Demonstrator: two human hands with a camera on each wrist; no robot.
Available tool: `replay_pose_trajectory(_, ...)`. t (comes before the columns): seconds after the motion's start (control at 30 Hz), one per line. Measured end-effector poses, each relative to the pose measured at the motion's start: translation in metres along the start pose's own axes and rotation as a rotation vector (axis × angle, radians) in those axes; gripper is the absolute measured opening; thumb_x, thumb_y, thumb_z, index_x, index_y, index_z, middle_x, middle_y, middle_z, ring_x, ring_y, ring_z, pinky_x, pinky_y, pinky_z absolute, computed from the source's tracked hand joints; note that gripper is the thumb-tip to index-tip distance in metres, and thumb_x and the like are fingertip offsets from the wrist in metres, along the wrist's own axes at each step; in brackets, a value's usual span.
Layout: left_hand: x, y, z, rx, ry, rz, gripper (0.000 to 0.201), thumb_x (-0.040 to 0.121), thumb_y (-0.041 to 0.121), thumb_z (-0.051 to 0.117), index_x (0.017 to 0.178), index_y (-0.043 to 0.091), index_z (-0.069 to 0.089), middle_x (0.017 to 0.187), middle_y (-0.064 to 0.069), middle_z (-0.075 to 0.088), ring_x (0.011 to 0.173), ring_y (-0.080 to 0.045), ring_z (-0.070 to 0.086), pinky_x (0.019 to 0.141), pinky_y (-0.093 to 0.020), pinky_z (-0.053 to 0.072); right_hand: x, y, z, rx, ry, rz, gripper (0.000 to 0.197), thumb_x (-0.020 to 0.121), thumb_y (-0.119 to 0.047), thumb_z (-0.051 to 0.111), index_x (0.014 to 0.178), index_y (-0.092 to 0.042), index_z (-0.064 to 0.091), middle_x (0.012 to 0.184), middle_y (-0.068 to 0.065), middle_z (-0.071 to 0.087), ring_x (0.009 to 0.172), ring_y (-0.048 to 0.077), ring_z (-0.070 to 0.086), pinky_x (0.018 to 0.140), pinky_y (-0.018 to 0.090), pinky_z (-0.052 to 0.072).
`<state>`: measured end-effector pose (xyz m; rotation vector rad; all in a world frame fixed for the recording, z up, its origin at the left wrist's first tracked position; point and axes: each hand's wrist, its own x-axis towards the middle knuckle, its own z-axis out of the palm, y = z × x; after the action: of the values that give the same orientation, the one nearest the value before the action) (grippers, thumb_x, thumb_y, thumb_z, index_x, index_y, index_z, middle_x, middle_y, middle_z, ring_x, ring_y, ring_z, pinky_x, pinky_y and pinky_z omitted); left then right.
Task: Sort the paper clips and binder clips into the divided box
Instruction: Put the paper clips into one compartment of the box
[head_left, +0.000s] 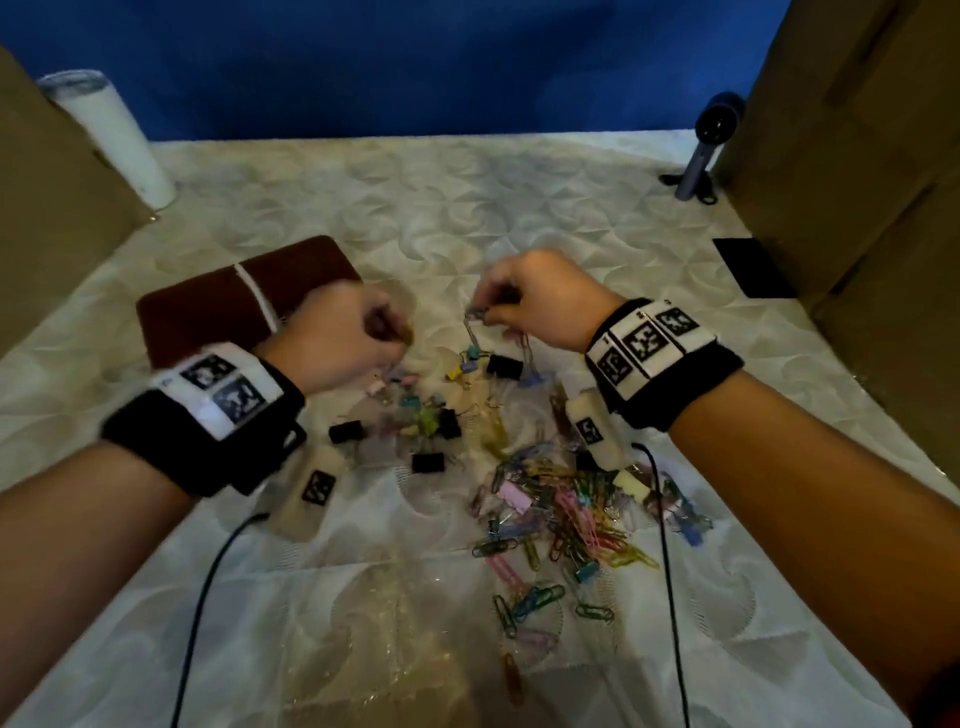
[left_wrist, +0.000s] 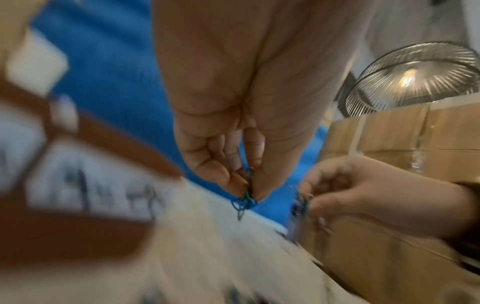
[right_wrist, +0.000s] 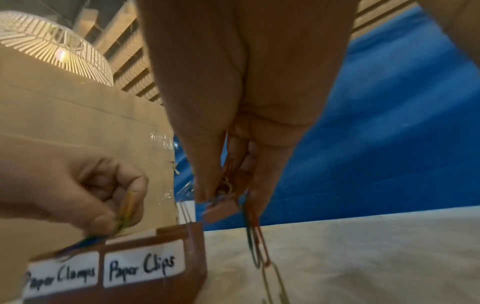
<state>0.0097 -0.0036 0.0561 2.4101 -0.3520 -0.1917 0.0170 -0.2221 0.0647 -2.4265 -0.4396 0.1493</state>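
Left hand (head_left: 337, 338): fingers curled, tips pinching a few blue-green paper clips (left_wrist: 244, 202); held above the near edge of the divided box (head_left: 208, 306); blurred in the head view
Right hand (head_left: 535, 299): fingertips pinched on a tangle of linked clips (right_wrist: 255, 236) hanging down, red and green wire among them; a small pink binder clip (right_wrist: 223, 209) caught at the fingertips
Divided box: brown, left of the hands on the patterned cloth (head_left: 519, 208); front labels read "Paper Clamps" and "Paper Clips"
Loose pile (head_left: 561, 509): coloured paper clips and binder clips on the cloth, below and between the wrists; black binder clips (head_left: 428, 461) nearer the left wrist
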Motion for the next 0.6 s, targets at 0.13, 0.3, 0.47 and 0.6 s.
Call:
replay_pose_trajectory(0.13, 0.011, -0.025, -0.054, 0.035, 0.185, -0.090, 0.009, 0.075, 0.012, 0.073, 0.081, 0.014, 0.067, 0.084, -0.014, 0.068, 0.077, -0.026, 0.062, 0.070, -0.034, 0.048, 0.040, -0.038, 0.034, 0.108, 0.248, -0.089, 0.011, 0.084, -0.006, 0.063, 0.094, -0.009, 0.068, 0.086, 0.006, 0.066, 0.072, 0.018, 0.063, 0.067, 0.029, 0.054)
replay_pose_trajectory(0.3, 0.034, -0.057, -0.075, -0.091, 0.259, -0.193, 0.014, 0.074, 0.008, 0.072, 0.087, 0.010, 0.069, 0.092, -0.018, 0.070, 0.077, -0.022, 0.060, 0.074, -0.032, 0.047, 0.096, -0.076, 0.089, 0.229, 0.415, -0.106, 0.016, 0.083, -0.005, 0.062, 0.097, -0.009, 0.070, 0.096, 0.010, 0.070, 0.087, 0.024, 0.065, 0.081, 0.034, 0.054)
replay_pose_trajectory(0.47, 0.042, -0.081, -0.072, -0.041, 0.152, -0.267, 0.034, 0.075, 0.007, 0.071, 0.109, 0.007, 0.064, 0.096, -0.009, 0.068, 0.091, -0.023, 0.067, 0.085, -0.031, 0.051, 0.112, -0.075, 0.121, 0.190, 0.246, -0.067, 0.028, 0.091, -0.012, 0.053, 0.116, -0.010, 0.064, 0.115, 0.011, 0.068, 0.107, 0.024, 0.062, 0.091, 0.024, 0.045)
replay_pose_trajectory(0.6, 0.033, -0.080, -0.076, -0.064, 0.211, -0.213, 0.033, 0.077, 0.007, 0.069, 0.109, 0.013, 0.063, 0.106, -0.007, 0.066, 0.100, -0.022, 0.062, 0.092, -0.035, 0.049, 0.101, -0.068, 0.096, 0.235, 0.346, -0.069, 0.023, 0.094, -0.014, 0.050, 0.112, -0.010, 0.063, 0.111, 0.008, 0.068, 0.103, 0.018, 0.062, 0.089, 0.022, 0.047)
